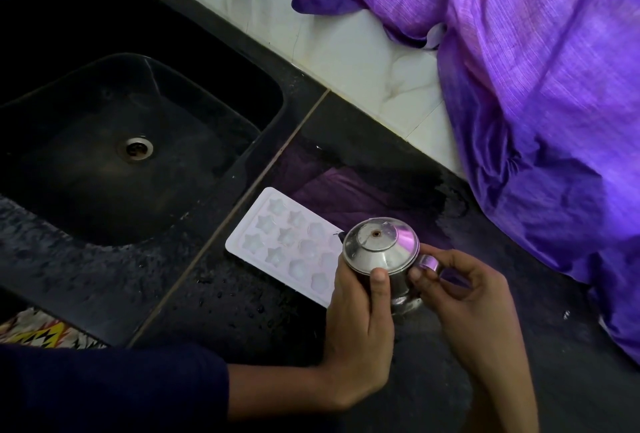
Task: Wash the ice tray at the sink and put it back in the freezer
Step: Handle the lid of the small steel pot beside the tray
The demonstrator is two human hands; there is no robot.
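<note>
Plastic is what the ice tray (287, 245) looks to be made of: white, thin and probably light, with some flex if twisted, and its star-shaped cups seem to hold ice or water, so it may be heavier than it looks and apt to spill if tipped. It lies flat on the black counter (242, 311) just right of the sink (104, 121), cups facing up. Its long axis runs diagonally, from the far-left corner near the sink's edge toward the near right, where its end is hidden behind the hands. The counter shows droplets, so the rim is likely slick; a firm pinch on the flat border at both short ends, kept level, seems the safest hold

Neither hand is on the tray. The left hand (360, 325) wraps around the body of a small steel pot (379, 256) with a domed lid, thumb pressed on its side. The right hand (460, 290) pinches the pot's handle between thumb and fingers. A purple cloth (536, 86) is heaped at the right
</note>
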